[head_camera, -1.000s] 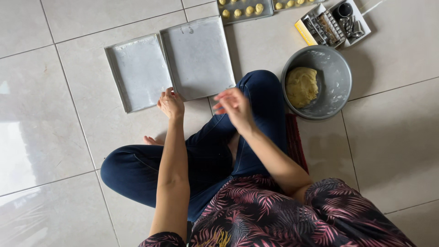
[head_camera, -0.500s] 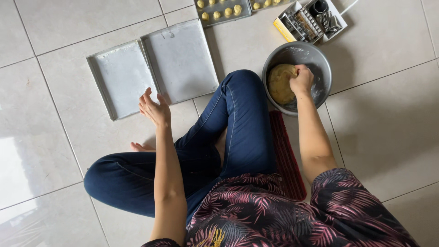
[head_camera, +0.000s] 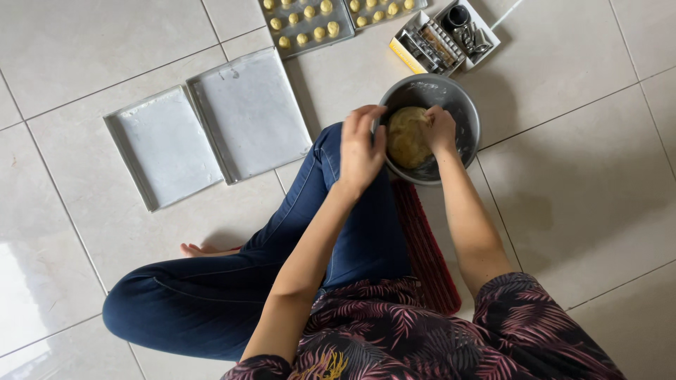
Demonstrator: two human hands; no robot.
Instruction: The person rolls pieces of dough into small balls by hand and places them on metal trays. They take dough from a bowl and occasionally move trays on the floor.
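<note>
A grey metal bowl (head_camera: 461, 116) stands on the tiled floor in front of my knee, with a lump of yellow dough (head_camera: 405, 137) inside. My right hand (head_camera: 440, 130) rests on the dough, its fingers pressed into the right side of the lump. My left hand (head_camera: 360, 148) grips the bowl's left rim, fingers curled over the edge. I sit cross-legged in blue jeans.
Two lined baking trays (head_camera: 165, 144) (head_camera: 250, 112) lie side by side to the left. Two trays of small dough balls (head_camera: 306, 24) (head_camera: 380, 10) sit at the top. A box of metal tools (head_camera: 443, 39) lies behind the bowl. A red mat (head_camera: 422, 246) is under my leg.
My left hand has moved right from above the trays to the bowl's rim. My right hand has stayed in the bowl on the dough. The view has shifted left.
</note>
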